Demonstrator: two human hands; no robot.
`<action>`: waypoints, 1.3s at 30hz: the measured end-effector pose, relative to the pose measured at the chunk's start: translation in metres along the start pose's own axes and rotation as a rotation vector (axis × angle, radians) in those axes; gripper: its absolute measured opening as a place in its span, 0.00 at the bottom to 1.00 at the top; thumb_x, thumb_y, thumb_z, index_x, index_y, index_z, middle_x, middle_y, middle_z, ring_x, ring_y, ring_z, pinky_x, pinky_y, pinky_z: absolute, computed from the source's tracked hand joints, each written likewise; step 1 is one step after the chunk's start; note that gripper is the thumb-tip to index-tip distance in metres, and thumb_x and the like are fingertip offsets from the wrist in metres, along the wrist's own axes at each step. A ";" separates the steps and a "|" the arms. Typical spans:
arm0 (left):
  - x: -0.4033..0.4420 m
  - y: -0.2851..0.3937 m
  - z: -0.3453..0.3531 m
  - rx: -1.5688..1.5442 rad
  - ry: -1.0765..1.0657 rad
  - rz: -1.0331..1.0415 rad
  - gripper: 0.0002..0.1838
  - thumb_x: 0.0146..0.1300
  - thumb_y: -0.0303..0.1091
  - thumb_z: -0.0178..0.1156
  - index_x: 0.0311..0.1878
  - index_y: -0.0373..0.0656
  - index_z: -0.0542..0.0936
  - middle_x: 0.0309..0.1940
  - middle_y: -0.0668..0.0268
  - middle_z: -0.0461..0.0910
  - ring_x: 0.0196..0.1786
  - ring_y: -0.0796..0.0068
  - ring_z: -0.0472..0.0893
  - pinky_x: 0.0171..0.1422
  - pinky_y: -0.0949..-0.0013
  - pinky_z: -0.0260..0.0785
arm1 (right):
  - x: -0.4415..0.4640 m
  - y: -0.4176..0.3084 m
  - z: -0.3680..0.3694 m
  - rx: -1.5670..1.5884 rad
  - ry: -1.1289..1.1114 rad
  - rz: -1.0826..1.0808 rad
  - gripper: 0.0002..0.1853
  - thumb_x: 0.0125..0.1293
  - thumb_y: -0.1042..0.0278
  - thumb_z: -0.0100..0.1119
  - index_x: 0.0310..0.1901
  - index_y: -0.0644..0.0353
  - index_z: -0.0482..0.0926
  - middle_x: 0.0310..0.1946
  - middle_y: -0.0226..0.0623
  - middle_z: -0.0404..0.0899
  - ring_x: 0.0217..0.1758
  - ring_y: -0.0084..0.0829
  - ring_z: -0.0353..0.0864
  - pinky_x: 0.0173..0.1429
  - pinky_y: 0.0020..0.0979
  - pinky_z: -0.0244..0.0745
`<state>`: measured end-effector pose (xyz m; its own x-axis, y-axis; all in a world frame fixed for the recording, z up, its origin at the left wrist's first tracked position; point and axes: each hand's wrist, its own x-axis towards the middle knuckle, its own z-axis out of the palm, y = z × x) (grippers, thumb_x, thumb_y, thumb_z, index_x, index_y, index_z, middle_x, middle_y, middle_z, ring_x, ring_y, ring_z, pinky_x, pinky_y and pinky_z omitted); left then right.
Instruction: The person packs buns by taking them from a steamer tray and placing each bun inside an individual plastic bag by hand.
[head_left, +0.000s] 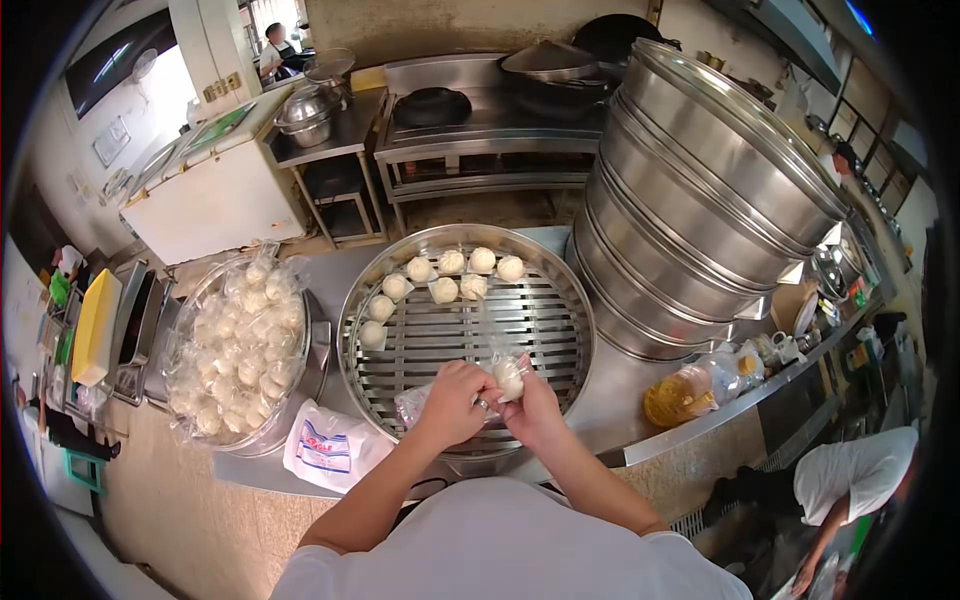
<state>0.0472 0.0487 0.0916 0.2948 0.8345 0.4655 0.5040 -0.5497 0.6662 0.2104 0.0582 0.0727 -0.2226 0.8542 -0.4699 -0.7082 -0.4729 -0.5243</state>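
Over the near part of a round slatted metal steamer tray (pixel 352 345), my right hand (pixel 535 408) grips a white bun in clear plastic (pixel 509 380). Its neighbour, my left hand (pixel 459 402), has its fingers pressed together at the bag's edge; what they pinch is too small to name. Another piece of clear plastic (pixel 412 405) lies under my left hand. Several white buns (pixel 451 262) sit on the tray's far and left slats. Left of the tray, a large round container holds many plastic-wrapped buns (pixel 240 340).
Tall stacked steamer tiers (pixel 680 200) stand right of the tray. A bottle of yellow liquid (pixel 682 396) lies near the right counter edge. A printed white bag (pixel 335 446) is at the front left. A person in a white shirt (pixel 855 475) bends at lower right.
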 end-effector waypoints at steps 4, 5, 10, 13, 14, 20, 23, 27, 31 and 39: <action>-0.012 -0.010 0.000 0.082 -0.047 0.034 0.06 0.58 0.27 0.68 0.35 0.44 0.78 0.33 0.62 0.79 0.43 0.53 0.76 0.53 0.53 0.67 | 0.008 0.007 -0.005 -0.057 0.039 -0.028 0.20 0.83 0.51 0.52 0.55 0.62 0.77 0.48 0.39 0.83 0.47 0.33 0.85 0.52 0.40 0.82; -0.016 -0.010 0.003 0.070 -0.035 0.025 0.06 0.57 0.25 0.66 0.35 0.44 0.78 0.33 0.61 0.79 0.43 0.52 0.76 0.53 0.53 0.67 | 0.010 0.012 -0.004 -0.085 0.044 -0.100 0.19 0.82 0.52 0.54 0.55 0.63 0.77 0.48 0.38 0.83 0.47 0.33 0.85 0.52 0.39 0.82; -0.033 -0.016 0.027 -0.028 0.061 -0.047 0.08 0.53 0.18 0.60 0.35 0.41 0.77 0.34 0.59 0.79 0.44 0.51 0.76 0.52 0.54 0.67 | 0.024 0.032 -0.008 -0.371 0.165 -0.369 0.24 0.79 0.60 0.61 0.66 0.68 0.74 0.50 0.36 0.84 0.47 0.23 0.82 0.51 0.29 0.80; -0.038 -0.021 0.030 -0.198 0.150 -0.133 0.10 0.50 0.16 0.58 0.35 0.40 0.77 0.35 0.58 0.78 0.43 0.50 0.75 0.50 0.53 0.68 | 0.030 0.038 -0.009 -0.521 0.062 -0.543 0.29 0.76 0.64 0.64 0.72 0.71 0.71 0.52 0.37 0.84 0.47 0.20 0.81 0.52 0.26 0.79; -0.039 -0.023 0.028 -0.169 0.147 -0.102 0.10 0.49 0.15 0.58 0.35 0.40 0.77 0.35 0.58 0.78 0.43 0.50 0.75 0.51 0.53 0.68 | 0.029 0.037 -0.009 -0.531 0.005 -0.559 0.31 0.75 0.65 0.65 0.73 0.72 0.69 0.52 0.38 0.84 0.48 0.21 0.81 0.52 0.26 0.79; -0.037 -0.018 0.019 -0.062 0.145 0.074 0.12 0.47 0.15 0.58 0.35 0.40 0.77 0.36 0.58 0.78 0.44 0.49 0.75 0.52 0.52 0.68 | 0.019 0.022 0.019 -0.899 0.061 -0.686 0.34 0.69 0.67 0.70 0.72 0.73 0.70 0.57 0.45 0.83 0.54 0.27 0.81 0.60 0.27 0.77; -0.040 -0.021 0.012 -0.024 0.069 0.083 0.12 0.47 0.16 0.59 0.36 0.40 0.77 0.37 0.58 0.79 0.44 0.49 0.76 0.53 0.53 0.69 | 0.037 0.030 0.006 -1.185 0.003 -0.938 0.35 0.67 0.67 0.72 0.71 0.73 0.70 0.63 0.52 0.78 0.62 0.38 0.81 0.66 0.33 0.75; -0.046 -0.014 0.005 -0.063 0.136 0.036 0.09 0.54 0.21 0.64 0.38 0.42 0.78 0.38 0.58 0.80 0.45 0.50 0.78 0.50 0.52 0.72 | 0.032 0.015 -0.002 -1.388 -0.128 -1.065 0.37 0.64 0.68 0.72 0.71 0.73 0.69 0.69 0.61 0.71 0.70 0.54 0.76 0.71 0.41 0.74; -0.032 0.010 0.000 -0.151 0.229 -0.285 0.10 0.56 0.26 0.69 0.39 0.42 0.80 0.39 0.59 0.82 0.44 0.54 0.81 0.50 0.56 0.75 | 0.034 0.023 -0.018 -1.550 -0.181 -1.216 0.35 0.60 0.72 0.71 0.68 0.71 0.70 0.65 0.61 0.76 0.64 0.60 0.79 0.66 0.48 0.78; -0.045 -0.053 0.033 0.025 -0.004 -0.418 0.05 0.58 0.24 0.63 0.36 0.39 0.76 0.30 0.50 0.79 0.35 0.54 0.82 0.41 0.58 0.74 | 0.082 0.063 -0.062 -1.830 -0.283 -0.833 0.35 0.62 0.71 0.64 0.71 0.69 0.66 0.63 0.65 0.76 0.59 0.65 0.80 0.61 0.53 0.78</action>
<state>0.0335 0.0421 0.0162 0.0638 0.9857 0.1562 0.6002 -0.1630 0.7831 0.1890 0.0852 -0.0435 -0.4715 0.8532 0.2230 0.6582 0.5087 -0.5550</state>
